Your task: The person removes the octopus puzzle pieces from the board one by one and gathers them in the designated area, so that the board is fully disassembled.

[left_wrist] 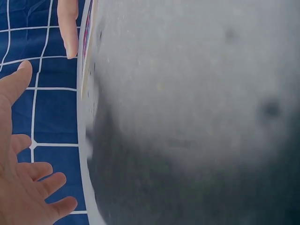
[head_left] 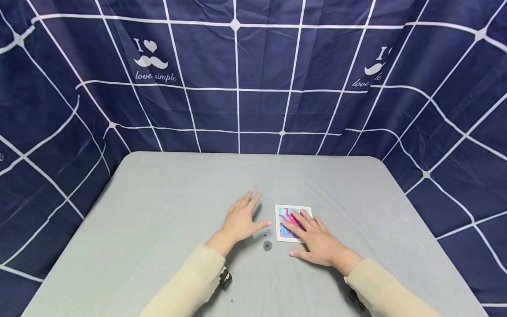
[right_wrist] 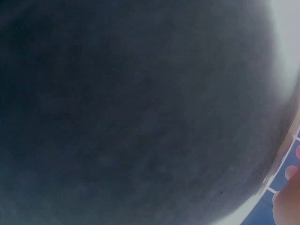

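Can see a white-bordered picture card [head_left: 285,231] lying flat on the grey table [head_left: 166,198], just right of and beyond the dark round spot [head_left: 267,245]. Can find the right grip [head_left: 321,243] right of that spot, released, with straight fingers spread over the card. Can place the left grip [head_left: 239,223] left of and beyond the spot, released too.

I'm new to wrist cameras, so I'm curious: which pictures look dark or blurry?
Head: bright, with the left hand, right hand and picture card fairly clear; left wrist: the grey tabletop looks soft and darkens toward the bottom; right wrist: mostly dark and blurred, paler at the upper right.
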{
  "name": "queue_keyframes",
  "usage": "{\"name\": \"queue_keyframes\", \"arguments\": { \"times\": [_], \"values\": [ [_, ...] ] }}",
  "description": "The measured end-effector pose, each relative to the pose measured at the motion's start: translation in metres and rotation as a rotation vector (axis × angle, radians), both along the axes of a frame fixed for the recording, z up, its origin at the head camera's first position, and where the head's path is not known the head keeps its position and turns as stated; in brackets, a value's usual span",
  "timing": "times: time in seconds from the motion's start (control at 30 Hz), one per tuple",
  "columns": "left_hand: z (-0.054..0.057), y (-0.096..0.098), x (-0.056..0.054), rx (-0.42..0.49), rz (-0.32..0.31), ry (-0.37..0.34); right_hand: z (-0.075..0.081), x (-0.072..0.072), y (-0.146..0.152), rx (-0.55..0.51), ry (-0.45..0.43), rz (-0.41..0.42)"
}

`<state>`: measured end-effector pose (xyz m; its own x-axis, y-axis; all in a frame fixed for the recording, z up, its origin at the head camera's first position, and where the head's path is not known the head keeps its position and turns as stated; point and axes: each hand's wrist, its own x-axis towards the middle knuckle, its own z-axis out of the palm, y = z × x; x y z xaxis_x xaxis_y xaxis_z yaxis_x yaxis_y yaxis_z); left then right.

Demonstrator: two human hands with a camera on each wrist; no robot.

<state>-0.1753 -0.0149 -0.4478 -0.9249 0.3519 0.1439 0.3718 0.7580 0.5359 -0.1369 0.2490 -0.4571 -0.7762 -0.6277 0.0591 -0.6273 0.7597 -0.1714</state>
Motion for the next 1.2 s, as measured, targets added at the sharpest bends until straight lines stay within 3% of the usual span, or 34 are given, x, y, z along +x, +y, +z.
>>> {"name": "queue_keyframes", "arguments": {
  "times": [0.33, 0.67, 1.2],
  "values": [
    [0.001, 0.011, -0.003, 0.06, -0.007, -0.055, -0.002, 0.0, 0.004, 0.007, 0.008, 0.056],
    [0.0, 0.018, -0.007, 0.086, -0.029, -0.06, -0.003, -0.002, 0.006, -0.002, 0.018, 0.076],
    [-0.002, 0.028, -0.011, 0.16, -0.077, -0.066, -0.01, -0.006, 0.007, -0.055, 0.128, 0.122]
  ]
}}
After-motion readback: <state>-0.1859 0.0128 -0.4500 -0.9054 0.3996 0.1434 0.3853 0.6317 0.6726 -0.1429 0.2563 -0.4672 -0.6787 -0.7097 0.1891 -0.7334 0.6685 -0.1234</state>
